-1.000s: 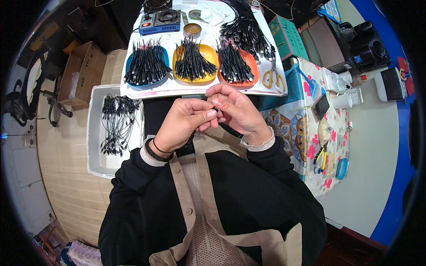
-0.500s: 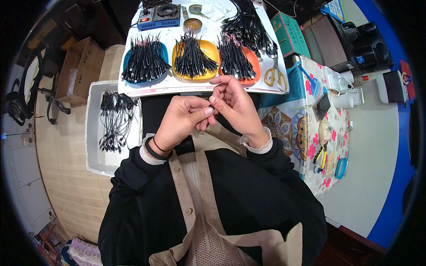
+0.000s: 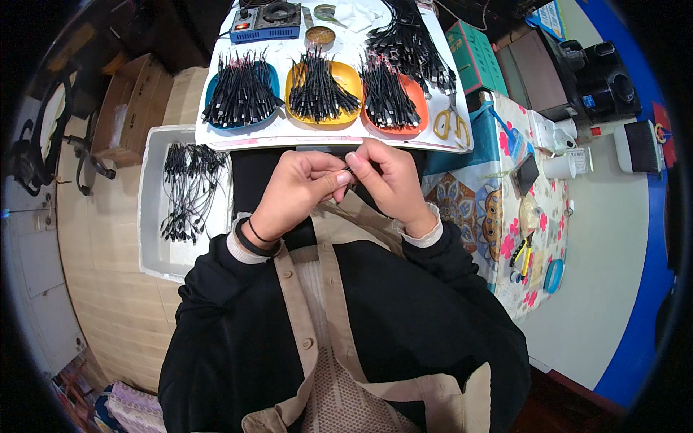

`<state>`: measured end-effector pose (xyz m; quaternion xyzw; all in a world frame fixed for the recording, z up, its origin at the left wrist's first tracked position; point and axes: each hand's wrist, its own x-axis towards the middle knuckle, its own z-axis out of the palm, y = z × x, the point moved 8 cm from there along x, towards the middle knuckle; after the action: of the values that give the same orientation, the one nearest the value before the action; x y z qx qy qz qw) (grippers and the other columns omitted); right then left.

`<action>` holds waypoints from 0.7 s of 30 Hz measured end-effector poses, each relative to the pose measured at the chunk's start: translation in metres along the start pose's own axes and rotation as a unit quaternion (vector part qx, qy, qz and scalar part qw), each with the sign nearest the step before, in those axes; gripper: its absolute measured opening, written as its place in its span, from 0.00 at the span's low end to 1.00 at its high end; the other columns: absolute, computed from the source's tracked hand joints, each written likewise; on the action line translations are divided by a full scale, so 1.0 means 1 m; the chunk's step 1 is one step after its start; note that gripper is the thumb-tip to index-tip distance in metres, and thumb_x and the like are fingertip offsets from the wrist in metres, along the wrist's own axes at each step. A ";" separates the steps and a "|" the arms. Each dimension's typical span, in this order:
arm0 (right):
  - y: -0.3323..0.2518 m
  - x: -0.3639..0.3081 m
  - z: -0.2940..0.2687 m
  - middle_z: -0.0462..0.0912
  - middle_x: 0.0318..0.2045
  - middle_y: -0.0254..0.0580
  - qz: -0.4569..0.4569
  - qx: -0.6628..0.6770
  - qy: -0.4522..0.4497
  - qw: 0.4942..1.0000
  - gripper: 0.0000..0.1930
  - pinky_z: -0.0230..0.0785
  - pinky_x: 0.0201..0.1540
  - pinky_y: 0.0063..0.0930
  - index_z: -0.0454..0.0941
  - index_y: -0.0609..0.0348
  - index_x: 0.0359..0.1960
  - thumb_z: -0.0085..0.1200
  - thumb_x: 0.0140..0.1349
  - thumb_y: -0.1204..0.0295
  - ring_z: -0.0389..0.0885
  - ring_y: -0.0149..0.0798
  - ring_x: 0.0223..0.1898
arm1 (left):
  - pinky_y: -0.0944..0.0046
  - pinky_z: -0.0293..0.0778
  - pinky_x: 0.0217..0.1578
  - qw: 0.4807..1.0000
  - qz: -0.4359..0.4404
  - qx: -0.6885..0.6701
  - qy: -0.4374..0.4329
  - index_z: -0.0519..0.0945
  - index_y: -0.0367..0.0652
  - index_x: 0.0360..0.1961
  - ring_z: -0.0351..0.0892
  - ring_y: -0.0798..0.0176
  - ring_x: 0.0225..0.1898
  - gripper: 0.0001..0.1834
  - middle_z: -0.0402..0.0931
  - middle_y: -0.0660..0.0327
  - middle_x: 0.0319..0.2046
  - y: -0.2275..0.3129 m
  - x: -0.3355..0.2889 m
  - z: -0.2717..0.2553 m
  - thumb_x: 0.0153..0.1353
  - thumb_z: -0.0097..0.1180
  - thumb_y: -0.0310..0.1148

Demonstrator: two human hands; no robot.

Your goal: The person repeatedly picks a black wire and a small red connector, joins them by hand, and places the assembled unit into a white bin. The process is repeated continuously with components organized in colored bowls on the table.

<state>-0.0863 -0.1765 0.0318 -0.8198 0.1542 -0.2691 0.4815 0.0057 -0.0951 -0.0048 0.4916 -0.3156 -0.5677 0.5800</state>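
Note:
My left hand [image 3: 303,184] and my right hand [image 3: 390,180] meet in front of the table edge, fingertips nearly touching. Both are closed in a pinch on a thin black cable [image 3: 349,171], of which only a short bit shows between thumbs and fingers. Beyond them stand a blue tray [image 3: 274,86], a yellow tray [image 3: 355,81] and an orange tray [image 3: 421,97], each heaped with short black cables with plugs at the near ends and bare, partly reddish wire tips at the far ends. A larger bundle of black cables [image 3: 404,43] lies behind the orange tray.
At the table's back are a blue soldering pot [image 3: 266,25] and a round tin [image 3: 320,36]. Yellow-handled scissors [image 3: 451,126] lie right of the trays. On my left stands a white foam box [image 3: 150,216] with cables; on my right, a flowered tablecloth [image 3: 512,289] holds pliers [image 3: 521,252].
The fingers of my right hand have folded in toward the left fingertips. The thin red strands seen at the right fingers no longer show. The whole view has shifted slightly.

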 end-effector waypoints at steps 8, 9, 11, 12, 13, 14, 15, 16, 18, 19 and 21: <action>-0.006 0.001 -0.035 0.76 0.31 0.37 -0.029 -0.098 -0.061 0.993 0.13 0.68 0.34 0.22 0.78 0.60 0.44 0.60 0.60 0.69 0.75 0.31 0.30 | 0.79 0.62 0.21 0.994 -0.080 -0.056 -0.057 0.82 0.29 0.34 0.71 0.77 0.20 0.08 0.77 0.64 0.20 0.001 -0.008 -0.012 0.62 0.57 0.26; -0.014 -0.003 -0.026 0.78 0.39 0.40 -0.061 -0.142 -0.106 0.982 0.23 0.70 0.39 0.26 0.77 0.57 0.52 0.65 0.52 0.71 0.78 0.37 0.39 | 0.79 0.62 0.21 0.992 -0.091 -0.060 -0.066 0.82 0.29 0.34 0.70 0.77 0.20 0.08 0.77 0.63 0.20 -0.001 -0.006 -0.010 0.62 0.58 0.26; -0.035 -0.005 -0.024 0.79 0.40 0.41 -0.177 -0.155 -0.079 0.969 0.24 0.71 0.37 0.27 0.80 0.57 0.48 0.69 0.46 0.71 0.78 0.40 0.37 | 0.79 0.62 0.21 0.990 -0.087 -0.054 -0.097 0.82 0.30 0.34 0.70 0.77 0.20 0.08 0.77 0.63 0.20 0.002 -0.005 -0.007 0.61 0.58 0.27; -0.037 -0.004 -0.020 0.79 0.39 0.41 -0.182 -0.171 -0.093 0.964 0.23 0.71 0.37 0.28 0.81 0.57 0.46 0.70 0.44 0.72 0.79 0.41 0.36 | 0.79 0.62 0.21 0.989 -0.082 -0.048 -0.111 0.82 0.30 0.34 0.70 0.77 0.19 0.08 0.77 0.63 0.20 0.004 -0.005 -0.005 0.61 0.59 0.27; -0.046 -0.004 -0.019 0.79 0.37 0.40 -0.222 -0.162 -0.082 0.958 0.21 0.71 0.36 0.28 0.81 0.58 0.44 0.69 0.44 0.73 0.79 0.40 0.35 | 0.78 0.58 0.19 0.988 -0.089 -0.050 -0.112 0.83 0.31 0.35 0.70 0.77 0.19 0.08 0.77 0.63 0.20 0.003 -0.005 -0.004 0.62 0.59 0.27; -0.050 -0.003 -0.017 0.79 0.36 0.40 -0.240 -0.164 -0.084 0.953 0.19 0.71 0.35 0.28 0.82 0.58 0.42 0.69 0.45 0.74 0.79 0.40 0.34 | 0.78 0.58 0.20 0.988 -0.088 -0.051 -0.114 0.83 0.31 0.35 0.70 0.77 0.19 0.08 0.77 0.63 0.20 0.004 -0.006 -0.003 0.62 0.59 0.27; -0.055 -0.002 -0.016 0.80 0.34 0.40 -0.258 -0.160 -0.080 0.949 0.17 0.70 0.34 0.28 0.82 0.59 0.40 0.69 0.45 0.75 0.79 0.40 0.33 | 0.78 0.58 0.20 0.988 -0.087 -0.053 -0.117 0.83 0.31 0.35 0.70 0.77 0.19 0.08 0.77 0.63 0.20 0.005 -0.006 -0.002 0.61 0.59 0.27; -0.057 -0.002 -0.014 0.79 0.33 0.40 -0.263 -0.167 -0.081 0.947 0.16 0.71 0.34 0.29 0.81 0.59 0.38 0.68 0.46 0.76 0.78 0.41 0.32 | 0.78 0.58 0.20 0.988 -0.089 -0.051 -0.119 0.83 0.31 0.35 0.70 0.77 0.19 0.08 0.77 0.63 0.20 0.006 -0.007 -0.001 0.61 0.59 0.27; -0.063 -0.005 -0.013 0.77 0.30 0.40 -0.280 -0.168 -0.072 0.942 0.13 0.71 0.33 0.31 0.78 0.61 0.35 0.66 0.48 0.77 0.76 0.43 0.30 | 0.77 0.61 0.21 0.989 -0.083 -0.035 -0.114 0.83 0.31 0.35 0.71 0.76 0.20 0.08 0.77 0.64 0.20 0.008 -0.009 0.000 0.62 0.58 0.27; -0.062 -0.005 -0.013 0.77 0.30 0.40 -0.263 -0.172 -0.065 0.947 0.11 0.70 0.32 0.30 0.78 0.62 0.34 0.65 0.49 0.78 0.76 0.41 0.30 | 0.77 0.63 0.21 0.990 -0.075 -0.029 -0.112 0.83 0.31 0.35 0.72 0.76 0.21 0.08 0.77 0.64 0.21 0.009 -0.010 0.001 0.62 0.58 0.27; -0.056 -0.007 -0.012 0.77 0.30 0.40 -0.219 -0.183 -0.057 0.957 0.09 0.69 0.30 0.28 0.76 0.63 0.33 0.64 0.51 0.79 0.75 0.38 0.28 | 0.74 0.66 0.22 0.994 0.037 0.092 -0.045 0.82 0.30 0.33 0.74 0.72 0.21 0.07 0.78 0.63 0.20 0.021 -0.012 0.000 0.61 0.59 0.26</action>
<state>-0.0996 -0.1543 0.0832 -0.9217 -0.0100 -0.2874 0.2604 0.0113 -0.0860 0.0168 0.5046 -0.4104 -0.5363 0.5380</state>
